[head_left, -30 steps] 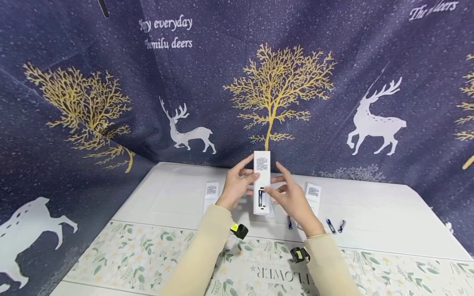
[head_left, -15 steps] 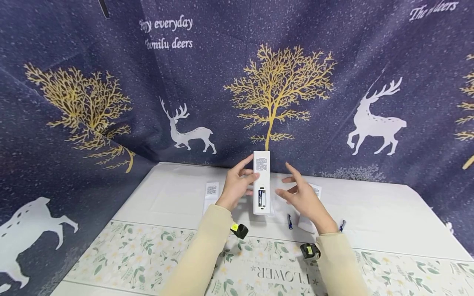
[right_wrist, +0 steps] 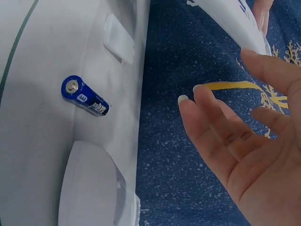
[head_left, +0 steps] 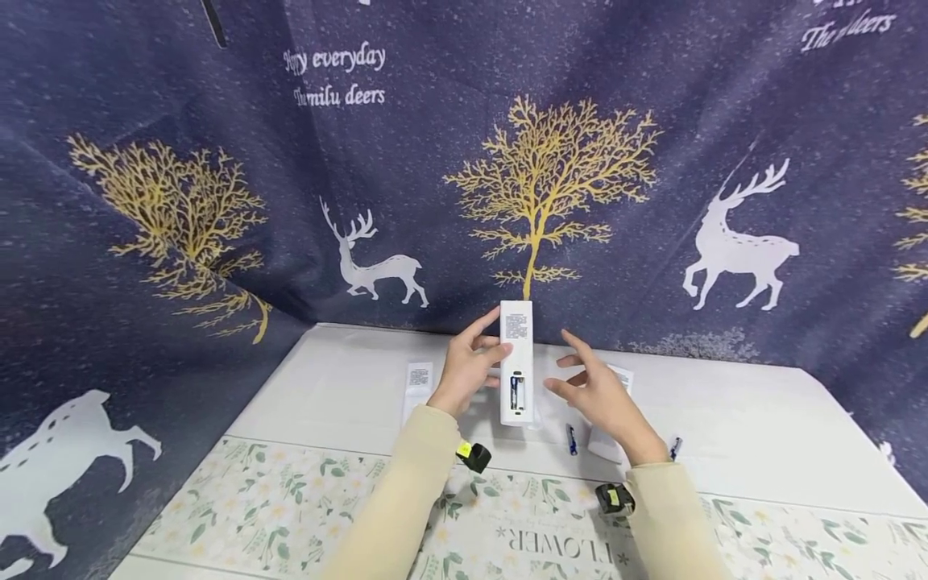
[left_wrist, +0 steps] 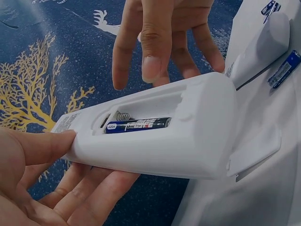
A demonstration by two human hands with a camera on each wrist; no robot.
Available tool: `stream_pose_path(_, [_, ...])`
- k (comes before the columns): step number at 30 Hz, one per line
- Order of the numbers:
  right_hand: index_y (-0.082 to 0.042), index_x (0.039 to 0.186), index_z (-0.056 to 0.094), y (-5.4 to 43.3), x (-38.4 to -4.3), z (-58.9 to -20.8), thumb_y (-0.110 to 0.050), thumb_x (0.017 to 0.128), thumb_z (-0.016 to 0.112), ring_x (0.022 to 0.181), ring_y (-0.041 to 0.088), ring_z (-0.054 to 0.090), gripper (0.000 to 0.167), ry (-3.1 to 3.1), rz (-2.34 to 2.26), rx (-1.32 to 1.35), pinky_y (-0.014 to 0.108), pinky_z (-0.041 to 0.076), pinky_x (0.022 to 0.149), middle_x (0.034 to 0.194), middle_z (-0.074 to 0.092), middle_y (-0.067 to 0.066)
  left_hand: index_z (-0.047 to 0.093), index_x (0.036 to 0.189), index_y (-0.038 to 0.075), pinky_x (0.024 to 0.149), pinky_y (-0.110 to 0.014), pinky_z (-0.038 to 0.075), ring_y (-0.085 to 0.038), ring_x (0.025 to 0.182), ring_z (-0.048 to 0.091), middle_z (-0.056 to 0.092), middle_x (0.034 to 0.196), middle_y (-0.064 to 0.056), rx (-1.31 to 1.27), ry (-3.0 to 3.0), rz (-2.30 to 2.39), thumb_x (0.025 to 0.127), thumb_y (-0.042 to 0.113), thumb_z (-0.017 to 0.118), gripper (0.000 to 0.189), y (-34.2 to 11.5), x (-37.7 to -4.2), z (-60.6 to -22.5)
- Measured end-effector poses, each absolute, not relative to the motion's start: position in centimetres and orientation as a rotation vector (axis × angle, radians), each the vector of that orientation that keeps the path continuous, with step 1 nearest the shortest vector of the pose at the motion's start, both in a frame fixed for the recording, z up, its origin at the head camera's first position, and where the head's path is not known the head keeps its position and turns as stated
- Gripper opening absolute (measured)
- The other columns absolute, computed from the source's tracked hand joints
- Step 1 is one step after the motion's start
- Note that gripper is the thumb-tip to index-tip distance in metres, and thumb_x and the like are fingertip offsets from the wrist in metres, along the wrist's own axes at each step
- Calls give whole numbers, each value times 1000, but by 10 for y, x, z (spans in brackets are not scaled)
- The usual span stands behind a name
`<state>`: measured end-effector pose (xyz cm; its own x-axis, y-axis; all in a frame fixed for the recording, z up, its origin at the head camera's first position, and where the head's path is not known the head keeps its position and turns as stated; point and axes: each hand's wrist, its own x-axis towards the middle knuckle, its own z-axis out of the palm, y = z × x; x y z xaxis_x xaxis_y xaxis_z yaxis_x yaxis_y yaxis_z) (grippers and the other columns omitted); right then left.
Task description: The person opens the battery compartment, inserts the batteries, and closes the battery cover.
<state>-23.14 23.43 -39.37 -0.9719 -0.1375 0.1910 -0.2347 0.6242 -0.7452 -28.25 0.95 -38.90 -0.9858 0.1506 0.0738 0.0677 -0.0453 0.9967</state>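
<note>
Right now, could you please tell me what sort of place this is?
Probably an improvised tabletop workspace: a deer-print cloth hangs behind a white-topped table where a loose battery lies.

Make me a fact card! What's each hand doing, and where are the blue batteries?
Left hand: holds a long white plastic remote control
Right hand: beside the remote, holding nothing
Battery compartment: uncovered; one blue-and-black cylindrical battery inside, other slot vacant
White table: at least two loose blue cylindrical batteries
</note>
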Motion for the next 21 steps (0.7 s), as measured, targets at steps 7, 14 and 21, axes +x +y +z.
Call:
stream_pose_path(7, [-8, 168, 28, 239, -230, -396, -24, 101, 77, 114, 38, 67, 84, -2722, 1243, 309, 53, 60, 88, 139, 61, 23, 58, 154, 37, 65, -44, 65, -24, 89, 76, 72, 117, -9, 228, 2136, 2217, 98, 7, 77, 66, 9, -283, -388])
stream_pose_path(14, [1, 162, 37, 245, -224, -400, -17, 97, 80, 109, 39, 69, 80, -2719, 1176, 366, 53, 61, 88, 130, 64, 25, 57, 155, 35, 65, -43, 65, -24, 91, 76, 72, 119, -10, 225, 2136, 2206, 98, 7, 77, 67, 11, -282, -389])
stream_pose_path(21, [5, 156, 44, 254, -218, -404, -17, 97, 81, 113, 42, 66, 73, -2805, 1003, 399, 60, 56, 95, 129, 65, 26, 58, 154, 35, 63, -41, 65, -26, 93, 76, 72, 119, -11, 215, 2143, 2210, 98, 7, 77, 65, 11, -284, -392])
